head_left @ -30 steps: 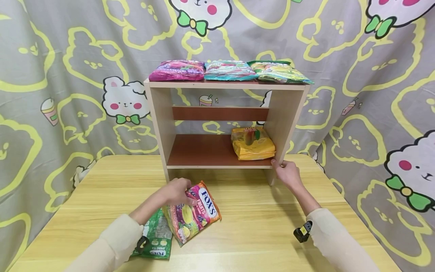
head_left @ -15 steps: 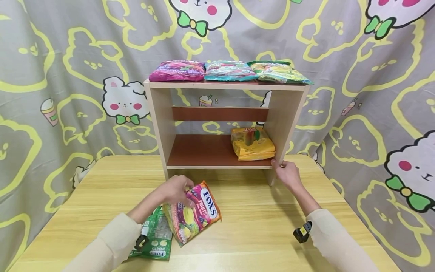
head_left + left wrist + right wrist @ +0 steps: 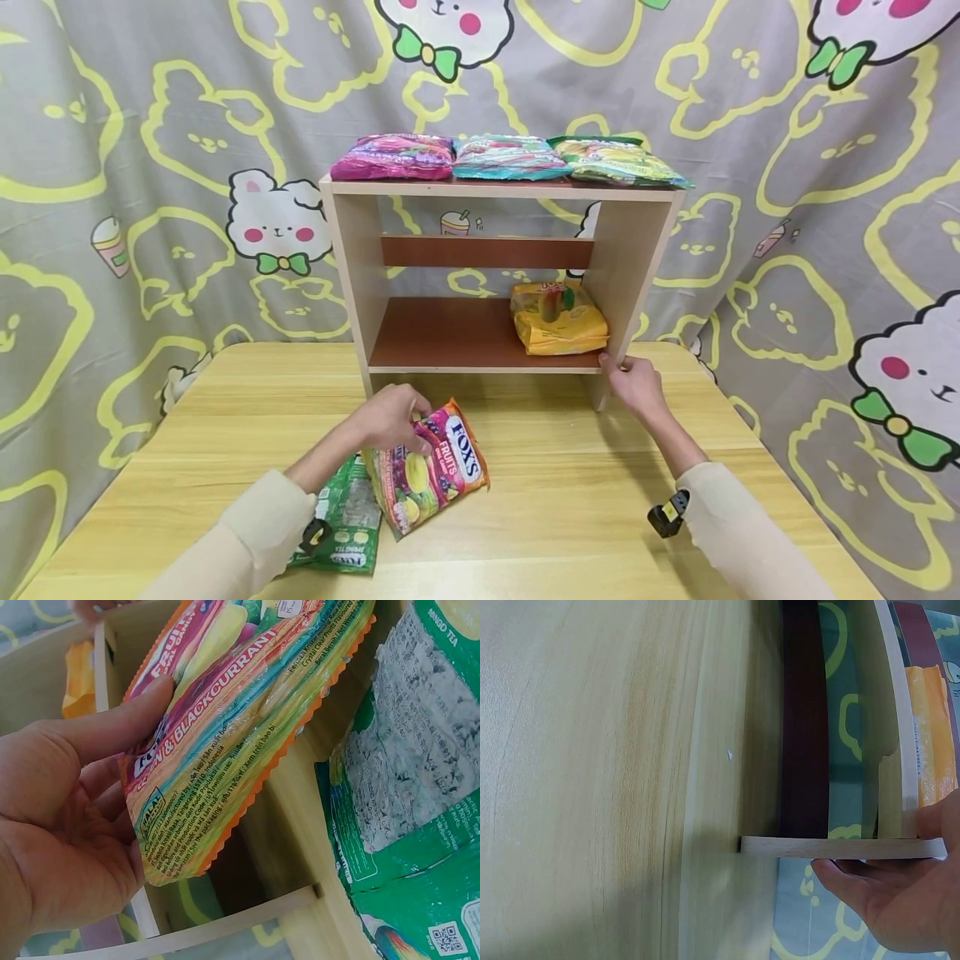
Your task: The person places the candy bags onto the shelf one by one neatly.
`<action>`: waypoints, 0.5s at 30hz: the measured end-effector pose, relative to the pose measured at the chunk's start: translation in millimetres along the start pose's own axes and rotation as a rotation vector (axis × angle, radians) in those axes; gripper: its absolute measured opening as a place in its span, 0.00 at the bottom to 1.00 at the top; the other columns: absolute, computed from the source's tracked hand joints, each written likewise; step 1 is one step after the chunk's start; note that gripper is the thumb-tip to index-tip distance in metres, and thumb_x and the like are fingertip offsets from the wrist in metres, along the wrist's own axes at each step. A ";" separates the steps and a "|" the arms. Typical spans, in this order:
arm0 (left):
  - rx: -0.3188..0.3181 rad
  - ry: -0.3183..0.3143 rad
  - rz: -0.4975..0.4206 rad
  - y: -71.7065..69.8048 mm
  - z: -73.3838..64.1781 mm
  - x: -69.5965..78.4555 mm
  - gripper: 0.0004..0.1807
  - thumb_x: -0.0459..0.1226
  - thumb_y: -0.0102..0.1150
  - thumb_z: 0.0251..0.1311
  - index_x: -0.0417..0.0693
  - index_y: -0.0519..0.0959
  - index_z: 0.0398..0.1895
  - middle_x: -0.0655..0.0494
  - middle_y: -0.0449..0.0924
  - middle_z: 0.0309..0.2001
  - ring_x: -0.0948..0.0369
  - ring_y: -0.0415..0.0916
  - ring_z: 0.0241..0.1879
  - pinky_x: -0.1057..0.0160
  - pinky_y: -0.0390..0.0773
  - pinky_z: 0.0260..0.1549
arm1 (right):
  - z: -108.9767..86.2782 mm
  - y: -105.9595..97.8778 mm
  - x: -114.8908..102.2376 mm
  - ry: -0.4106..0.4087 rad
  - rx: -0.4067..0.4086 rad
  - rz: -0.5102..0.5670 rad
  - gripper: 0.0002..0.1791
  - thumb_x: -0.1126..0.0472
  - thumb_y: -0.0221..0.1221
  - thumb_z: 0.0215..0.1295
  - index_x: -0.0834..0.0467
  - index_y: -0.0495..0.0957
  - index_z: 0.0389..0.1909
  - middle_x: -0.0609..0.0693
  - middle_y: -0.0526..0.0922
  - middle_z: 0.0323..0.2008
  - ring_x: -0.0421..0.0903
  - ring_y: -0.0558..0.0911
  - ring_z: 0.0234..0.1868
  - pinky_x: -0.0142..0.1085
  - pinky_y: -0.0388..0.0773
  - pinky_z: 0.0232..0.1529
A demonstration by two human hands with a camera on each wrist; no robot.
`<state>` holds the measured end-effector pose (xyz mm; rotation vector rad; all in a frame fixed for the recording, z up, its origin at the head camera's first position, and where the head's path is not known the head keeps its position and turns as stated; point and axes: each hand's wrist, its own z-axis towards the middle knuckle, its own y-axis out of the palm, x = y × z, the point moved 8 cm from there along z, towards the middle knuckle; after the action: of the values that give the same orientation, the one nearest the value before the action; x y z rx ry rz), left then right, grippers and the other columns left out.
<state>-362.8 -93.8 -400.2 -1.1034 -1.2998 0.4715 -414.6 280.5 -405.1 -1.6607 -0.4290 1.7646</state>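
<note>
My left hand (image 3: 390, 419) pinches a colourful Fox's fruit candy bag (image 3: 435, 475) by its upper left edge, in front of the small shelf (image 3: 442, 333). In the left wrist view, the thumb lies across the bag's printed front, and the other fingers are behind it. Partly beneath my left arm and that bag is a green Fox's candy bag (image 3: 352, 521) on the table. My right hand (image 3: 636, 386) grips the shelf's right side panel (image 3: 840, 848) at the lower board, with thumb and fingers on opposite faces. Beside it, a yellow candy bag (image 3: 558, 321) sits on that board.
Along the shelf's top lie a purple bag (image 3: 393, 157), a light blue bag (image 3: 510, 157) and a green-yellow bag (image 3: 618, 160). A patterned curtain (image 3: 195, 275) hangs behind the wooden table (image 3: 555, 508) and at both sides.
My left hand has risen slightly at the fruit candy bag's edge, and the bag has barely shifted. The right hand has stayed at the shelf.
</note>
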 end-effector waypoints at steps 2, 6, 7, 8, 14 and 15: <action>0.001 0.007 0.001 -0.3 -0.1 0.2 0.15 0.37 0.82 0.45 0.50 0.89 0.37 0.61 0.86 0.32 0.62 0.76 0.29 0.65 0.80 0.30 | 0.2 0.1 0.4 0.000 -0.003 0.000 0.29 0.41 0.51 0.73 0.65 0.84 0.36 0.50 0.83 0.19 0.44 0.73 0.20 0.36 0.67 0.19; 0.003 0.030 0.003 -1.0 0.5 1.0 0.14 0.38 0.82 0.44 0.50 0.89 0.36 0.62 0.85 0.31 0.62 0.75 0.28 0.65 0.78 0.29 | 0.6 -0.1 1.2 0.002 -0.006 -0.002 0.29 0.41 0.51 0.73 0.64 0.82 0.32 0.52 0.83 0.20 0.44 0.72 0.19 0.36 0.66 0.18; 0.002 0.038 0.003 -1.2 0.6 1.3 0.14 0.38 0.82 0.45 0.51 0.89 0.36 0.62 0.85 0.31 0.62 0.75 0.28 0.65 0.78 0.28 | 0.8 0.0 1.4 0.004 -0.004 -0.002 0.28 0.41 0.51 0.73 0.63 0.82 0.31 0.52 0.83 0.20 0.44 0.72 0.19 0.36 0.66 0.18; 0.002 0.042 0.001 -1.3 0.6 1.6 0.14 0.38 0.82 0.45 0.51 0.89 0.36 0.62 0.85 0.31 0.62 0.75 0.28 0.65 0.78 0.28 | 0.7 -0.1 1.4 0.004 -0.003 -0.004 0.28 0.41 0.51 0.73 0.62 0.82 0.30 0.52 0.84 0.20 0.44 0.72 0.19 0.36 0.66 0.19; 0.000 0.073 -0.003 -3.9 0.2 5.9 0.13 0.38 0.81 0.45 0.51 0.89 0.35 0.62 0.85 0.30 0.61 0.73 0.25 0.65 0.74 0.24 | -0.3 -0.6 -0.6 0.001 0.005 -0.007 0.27 0.42 0.51 0.73 0.61 0.82 0.30 0.52 0.84 0.21 0.44 0.75 0.21 0.36 0.68 0.20; 0.003 0.077 0.000 -4.8 0.4 6.9 0.13 0.38 0.81 0.45 0.51 0.89 0.35 0.62 0.85 0.31 0.61 0.72 0.25 0.65 0.74 0.24 | -0.3 -0.6 -0.9 0.000 0.005 -0.007 0.28 0.41 0.51 0.73 0.62 0.82 0.30 0.52 0.84 0.21 0.44 0.75 0.21 0.36 0.68 0.20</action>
<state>-362.6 -90.2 -392.6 -1.1088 -1.2315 0.4262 -414.2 280.2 -404.0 -1.6543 -0.4289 1.7591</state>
